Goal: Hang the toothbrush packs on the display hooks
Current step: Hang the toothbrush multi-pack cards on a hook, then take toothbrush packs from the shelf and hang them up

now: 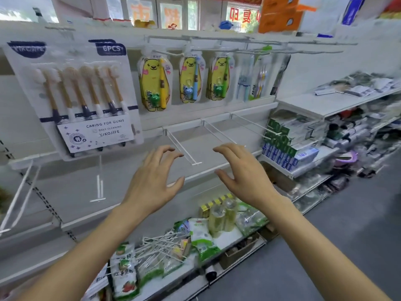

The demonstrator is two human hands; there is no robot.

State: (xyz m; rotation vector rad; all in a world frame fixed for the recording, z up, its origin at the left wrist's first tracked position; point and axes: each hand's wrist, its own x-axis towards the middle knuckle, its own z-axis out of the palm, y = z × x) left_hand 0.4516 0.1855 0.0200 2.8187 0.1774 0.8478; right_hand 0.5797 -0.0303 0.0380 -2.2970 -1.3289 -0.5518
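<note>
Two hands up in front of the shelf, both empty: left hand (152, 179) and right hand (243, 174), fingers loosely curled and apart, grip on nothing. Below them, bottom shelf (227, 240) holds green snack bags (202, 240), bottles (221, 216) and a loose pile of white hooks (160, 244). Just past the fingertips, the middle row of hooks (184, 146) sticks out bare, nothing hung on it. Left, nearer the camera, a big six-brush pack (76, 98) hangs, printed "6PCS", "CARING FOR GUMS", "DEEP CLEANING", "YIKOJIFE". Further back on the top rail (217, 41): three yellow bear packs (155, 81), then a blue brush pack (245, 77) and a green-edged pack (261, 79), writing on that one too blurred to read. So top row looks filled, middle row still to do, as a guess; no pack in hand, next pack must be fetched. Right side shelves carry green and blue boxes (282, 144), text unreadable. Far back, windows with red characters (243, 15), illegible.
</note>
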